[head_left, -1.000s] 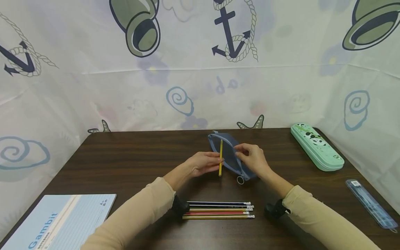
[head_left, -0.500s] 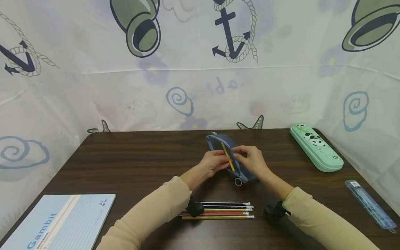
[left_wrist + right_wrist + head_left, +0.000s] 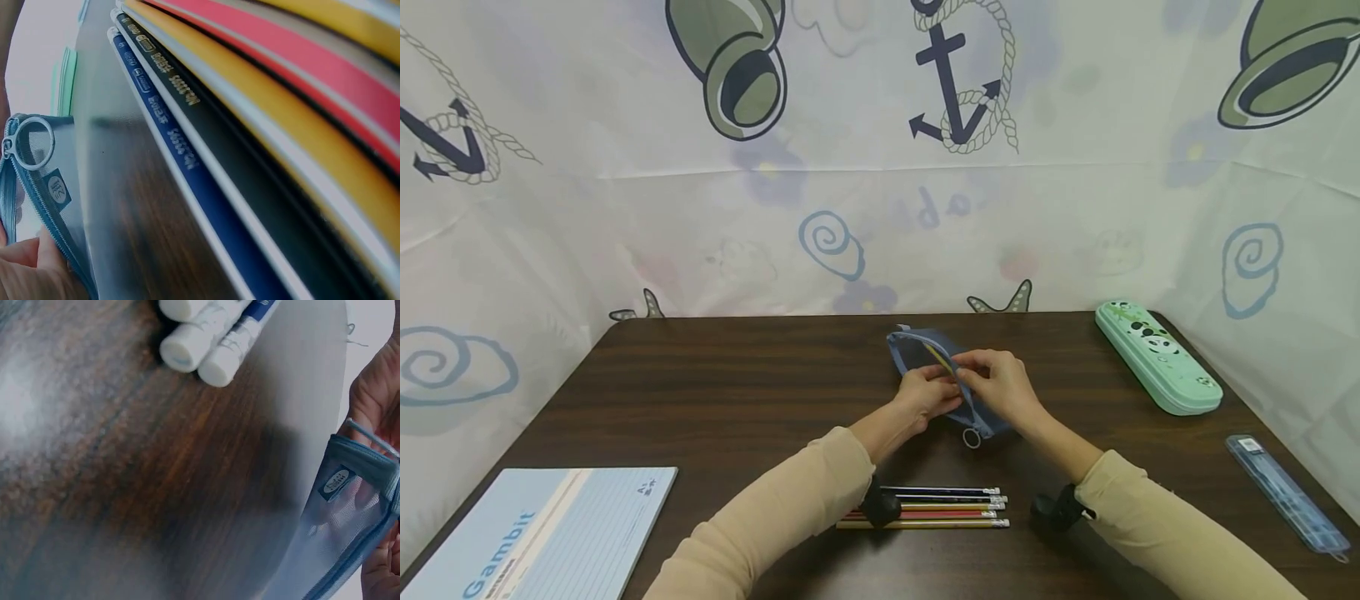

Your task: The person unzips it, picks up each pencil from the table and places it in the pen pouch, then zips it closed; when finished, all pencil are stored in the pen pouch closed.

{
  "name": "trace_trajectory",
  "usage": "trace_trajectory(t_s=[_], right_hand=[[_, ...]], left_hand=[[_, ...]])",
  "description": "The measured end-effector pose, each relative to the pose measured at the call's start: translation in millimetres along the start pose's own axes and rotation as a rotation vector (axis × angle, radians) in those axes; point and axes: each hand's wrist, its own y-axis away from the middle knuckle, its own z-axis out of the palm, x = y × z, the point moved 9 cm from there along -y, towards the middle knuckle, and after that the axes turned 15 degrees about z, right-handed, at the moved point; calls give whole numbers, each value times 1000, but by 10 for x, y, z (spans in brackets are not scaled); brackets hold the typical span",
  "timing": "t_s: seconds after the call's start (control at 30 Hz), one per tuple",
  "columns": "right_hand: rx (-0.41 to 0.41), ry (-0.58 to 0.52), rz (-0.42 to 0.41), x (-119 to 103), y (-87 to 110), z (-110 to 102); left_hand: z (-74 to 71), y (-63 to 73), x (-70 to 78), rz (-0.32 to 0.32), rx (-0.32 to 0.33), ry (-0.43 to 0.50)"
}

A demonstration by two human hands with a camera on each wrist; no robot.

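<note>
A blue mesh zipper pouch [image 3: 994,422] stands gaping on the table, its ring pull hanging at the near end. My right hand [image 3: 1006,387] pinches the right edge of its opening. At the mouth, my left hand [image 3: 921,397] has its fingertips partly inside, holding a yellow pencil [image 3: 937,357]; only the pencil's far part shows, lying slanted within the pouch. The left wrist view shows the pouch [image 3: 57,187] beside the hand [image 3: 37,275]. In the right wrist view, mesh [image 3: 340,531] partly covers the fingers.
Nearer the front lies a row of several pencils [image 3: 955,514], partly under the left wrist camera. A lined notebook [image 3: 576,533] is at front left. A green panda case [image 3: 1159,358] and a clear blue slim case [image 3: 1288,496] lie along the right edge. Patterned cloth hangs behind.
My left hand has moved right and into the pouch's mouth, taking the yellow pencil with it. The pencil has tilted and is now mostly hidden. My right hand keeps its hold on the edge.
</note>
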Motion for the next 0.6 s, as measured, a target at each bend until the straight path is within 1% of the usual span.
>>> trace_trajectory(t_s=[0.1,0.17,0.23,0.3,0.37,0.4,0.53,0.6], right_hand=[[31,14,-15,-11,-11,-24],[51,23,-19,-16,-20,-38],[66,36,-20,-12,-30,-55],[77,42,-12,1,-38,-75],[88,53,-11,10,-44,-101],[94,55,-8,17,-47,-114],[112,52,7,73,-54,-160],[111,44,18,109,-54,-170]], left_hand=[[3,10,11,4,-16,20],[-4,25,35,18,-35,30],[-17,54,63,26,-68,33],[-36,103,86,22,-124,15],[-58,173,104,2,-216,-30],[-68,214,106,-17,-278,-59],[-120,417,87,-87,-569,-241],[-167,515,56,-115,-690,-330]])
